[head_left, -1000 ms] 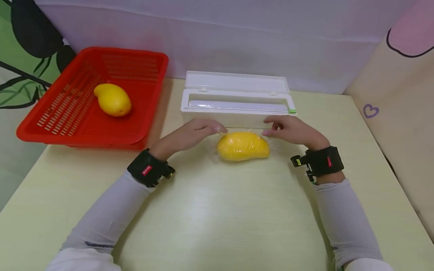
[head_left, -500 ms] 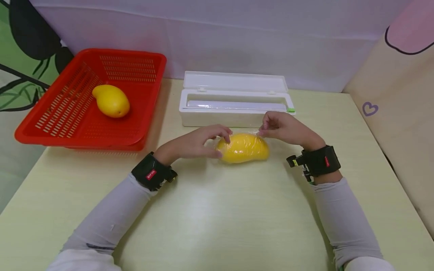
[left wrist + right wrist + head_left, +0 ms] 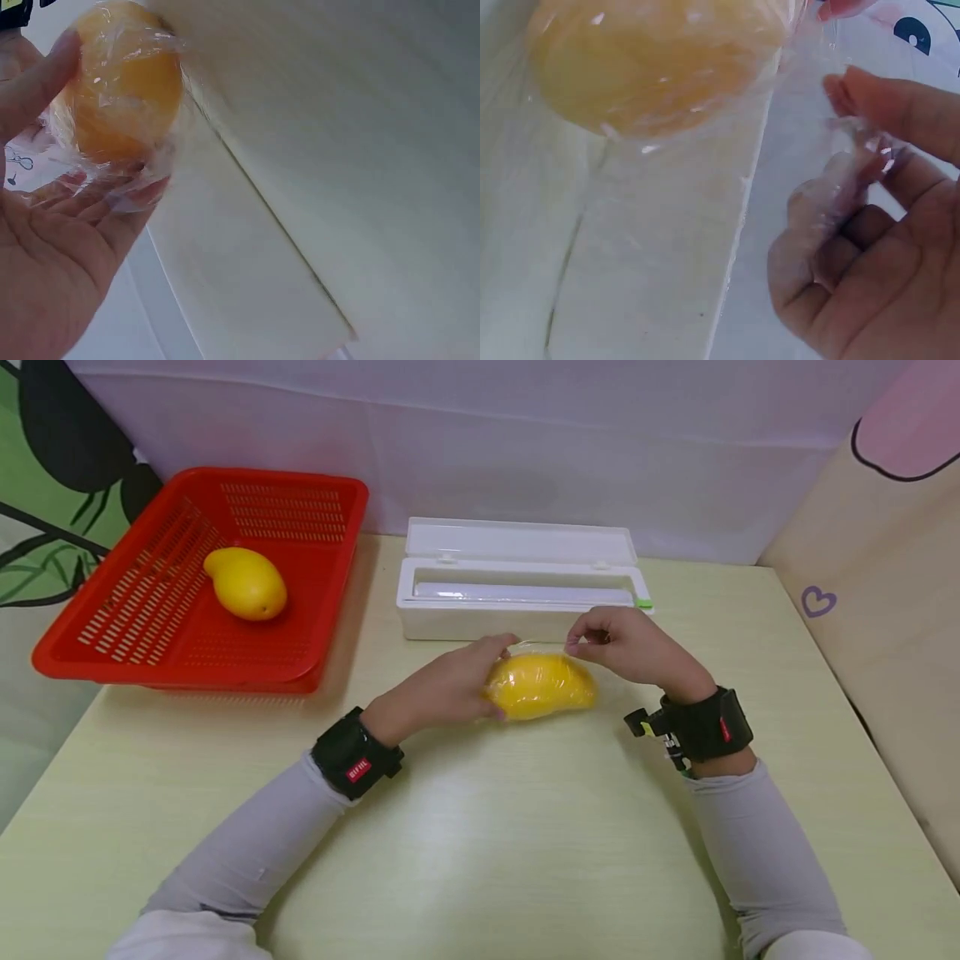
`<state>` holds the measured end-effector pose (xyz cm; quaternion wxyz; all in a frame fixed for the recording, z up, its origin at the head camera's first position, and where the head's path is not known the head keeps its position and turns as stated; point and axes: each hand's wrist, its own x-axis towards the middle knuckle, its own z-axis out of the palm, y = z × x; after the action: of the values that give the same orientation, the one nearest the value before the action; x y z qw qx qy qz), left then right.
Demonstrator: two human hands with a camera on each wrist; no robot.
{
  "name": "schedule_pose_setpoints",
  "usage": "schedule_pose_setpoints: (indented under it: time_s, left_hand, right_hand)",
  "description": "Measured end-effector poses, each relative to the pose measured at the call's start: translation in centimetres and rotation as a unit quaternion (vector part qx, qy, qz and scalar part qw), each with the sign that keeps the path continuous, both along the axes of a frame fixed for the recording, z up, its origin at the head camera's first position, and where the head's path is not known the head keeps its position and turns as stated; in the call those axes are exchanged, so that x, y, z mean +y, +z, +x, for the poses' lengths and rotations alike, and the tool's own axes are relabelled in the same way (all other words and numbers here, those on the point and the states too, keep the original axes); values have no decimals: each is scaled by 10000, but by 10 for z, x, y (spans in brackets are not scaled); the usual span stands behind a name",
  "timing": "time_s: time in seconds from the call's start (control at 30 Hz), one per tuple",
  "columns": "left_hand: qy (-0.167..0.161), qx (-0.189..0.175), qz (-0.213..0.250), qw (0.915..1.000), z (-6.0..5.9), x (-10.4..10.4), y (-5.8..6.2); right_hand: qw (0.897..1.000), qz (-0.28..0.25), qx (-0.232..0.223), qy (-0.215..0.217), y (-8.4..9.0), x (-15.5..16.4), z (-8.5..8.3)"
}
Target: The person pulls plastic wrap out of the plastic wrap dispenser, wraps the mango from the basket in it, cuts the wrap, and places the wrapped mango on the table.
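A yellow mango (image 3: 542,687) wrapped in clear cling film lies on its side near the middle of the table. Its left end is held by my left hand (image 3: 453,685), thumb on the near side and fingers on the far side. In the left wrist view, crinkled film covers the mango (image 3: 135,82) and reaches down over the fingers. Just beyond the mango's right end, my right hand (image 3: 630,643) pinches a loose edge of the film. From the right wrist, that cling film (image 3: 866,142) shows bunched between thumb and fingers, stretching toward the fruit.
Behind the mango stands a long white cling film dispenser (image 3: 480,625), lid up, with a film roll inside and a green tab (image 3: 643,604) at its right end. A red slotted basket (image 3: 187,675) at the left holds another yellow mango (image 3: 247,585).
My left hand came off the film's far left edge, moved round the mango's left end and now grips it. My right hand closed on the film edge and shifted slightly left.
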<state>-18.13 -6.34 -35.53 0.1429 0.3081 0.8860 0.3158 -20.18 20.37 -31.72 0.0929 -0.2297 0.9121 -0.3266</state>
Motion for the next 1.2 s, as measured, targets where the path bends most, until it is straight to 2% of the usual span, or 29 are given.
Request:
schedule_pose_setpoints:
  time_s: [0.1, 0.17, 0.27, 0.43, 0.53, 0.63, 0.77, 0.9, 1.07, 1.13, 1.2]
  left_hand:
    - [73, -55, 190, 9998, -1, -2, 3]
    - [120, -162, 466, 9987, -4, -4, 4]
    - [196, -446, 960, 9942, -6, -9, 7]
    - [167, -797, 1729, 9816, -7, -15, 12]
    - [61, -819, 2124, 9737, -8, -18, 13]
    - [-57, -888, 2430, 9659, -8, -20, 14]
    - [-40, -1062, 2669, 9579, -7, -21, 14]
    - [92, -1246, 2906, 9486, -7, -21, 15]
    - [98, -1326, 3073, 9423, -4, -21, 17]
    - [79, -1342, 3110, 9408, -3, -19, 18]
    - [77, -1366, 3123, 9401, -1, -18, 19]
  right_hand:
    - [9988, -351, 343, 79, 1, -3, 3]
    - [9968, -568, 555, 46, 3, -6, 6]
    - [9902, -832, 1113, -98, 4, -12, 10]
    - [9622, -1613, 2187, -189, 5, -22, 17]
    - [9486, -2048, 2411, -17, 6, -26, 21]
    - [9408, -2196, 2573, 233, 8, -26, 24]
    - [9275, -2386, 2817, 584, 11, -27, 27]
    - [9051, -2389, 3421, 813, 11, -31, 28]
    - [8731, -2118, 4345, 640, 8, -36, 31]
    - [8568, -2167, 4642, 590, 8, -38, 32]
    - [8336, -2356, 4957, 623, 7, -39, 32]
